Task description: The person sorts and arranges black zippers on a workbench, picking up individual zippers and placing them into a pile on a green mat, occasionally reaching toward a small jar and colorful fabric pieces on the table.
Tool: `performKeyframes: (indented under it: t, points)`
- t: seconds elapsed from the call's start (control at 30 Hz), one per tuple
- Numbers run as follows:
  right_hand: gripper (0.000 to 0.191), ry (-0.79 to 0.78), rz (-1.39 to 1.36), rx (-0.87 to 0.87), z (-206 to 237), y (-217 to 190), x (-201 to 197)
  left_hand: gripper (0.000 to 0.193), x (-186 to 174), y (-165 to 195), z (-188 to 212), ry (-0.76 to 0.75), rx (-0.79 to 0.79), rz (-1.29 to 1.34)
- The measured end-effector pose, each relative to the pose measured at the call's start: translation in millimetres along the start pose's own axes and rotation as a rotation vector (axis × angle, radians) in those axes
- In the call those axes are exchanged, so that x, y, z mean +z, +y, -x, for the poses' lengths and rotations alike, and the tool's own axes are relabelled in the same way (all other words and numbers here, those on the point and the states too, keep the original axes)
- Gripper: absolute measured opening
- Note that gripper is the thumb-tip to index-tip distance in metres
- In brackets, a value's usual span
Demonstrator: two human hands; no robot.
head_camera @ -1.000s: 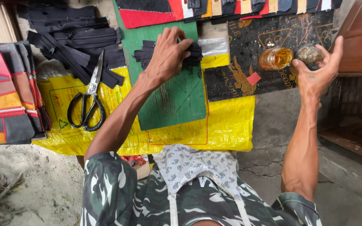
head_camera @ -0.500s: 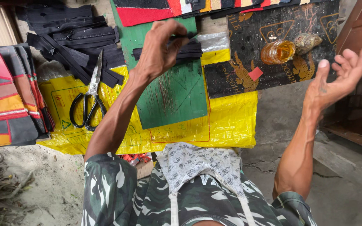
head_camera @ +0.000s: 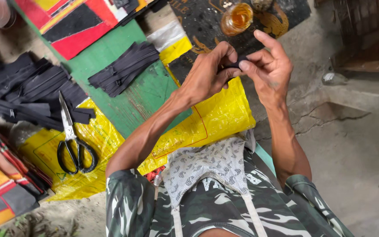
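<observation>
My left hand (head_camera: 209, 72) and my right hand (head_camera: 268, 70) meet in front of me, above the yellow plastic sheet (head_camera: 216, 118). Between their fingertips they pinch a short black zipper piece (head_camera: 232, 66), mostly hidden by my fingers. A pile of similar black zipper pieces (head_camera: 123, 68) lies on the green board (head_camera: 141, 94) to the left of my hands. My arms reach out over my camouflage clothing (head_camera: 216, 210).
Black-handled scissors (head_camera: 73, 140) lie on the yellow sheet at left. More black strips (head_camera: 27, 94) are heaped beyond them. A glass of amber liquid (head_camera: 237, 17) stands on a dark patterned mat (head_camera: 207, 22). Red, yellow and black fabric (head_camera: 71, 26) lies at top left; striped fabric (head_camera: 1, 180) at bottom left.
My left hand lifted a zipper piece off the pile and came toward me. My right hand swung in from the right and joined it on the piece. The view tilted and moved closer.
</observation>
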State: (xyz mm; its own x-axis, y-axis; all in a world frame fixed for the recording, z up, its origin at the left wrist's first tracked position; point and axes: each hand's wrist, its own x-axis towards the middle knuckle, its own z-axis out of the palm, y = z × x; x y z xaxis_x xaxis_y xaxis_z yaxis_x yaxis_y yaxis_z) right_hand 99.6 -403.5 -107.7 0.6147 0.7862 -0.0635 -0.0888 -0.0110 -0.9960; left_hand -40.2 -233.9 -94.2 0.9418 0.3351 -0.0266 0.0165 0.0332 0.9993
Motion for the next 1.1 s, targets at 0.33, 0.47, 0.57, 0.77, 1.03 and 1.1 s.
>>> performKeyframes:
  t: [0.33, 0.47, 0.57, 0.77, 1.03, 1.1]
  points:
    - [0.055, 0.232, 0.226, -0.190, 10.7, 17.7, -63.0, 0.028, 47.6, -7.9, -29.7, -0.023, -0.380, -0.140]
    - [0.048, 0.336, 0.485, -0.208, 9.1, 13.8, -49.8, 0.028, 33.3, 2.7, -41.6, -0.009, -0.538, -0.194]
    - [0.045, 0.337, 0.571, -0.210, 12.6, 31.3, -55.1, 0.029, 37.5, -15.2, -53.3, -0.044, -0.523, -0.243]
    - [0.042, 0.245, 0.644, -0.279, 27.1, 55.2, -54.4, 0.030, 43.5, -41.1, -46.7, -0.060, -0.495, -0.306]
    - [0.047, 0.177, 0.697, -0.339, 11.8, 87.5, -59.9, 0.030, 47.4, -68.5, -63.0, -0.056, -0.508, -0.265]
    - [0.051, 0.136, 0.775, -0.369, 6.2, 102.1, -65.8, 0.028, 48.9, -78.1, -69.2, -0.046, -0.514, -0.258]
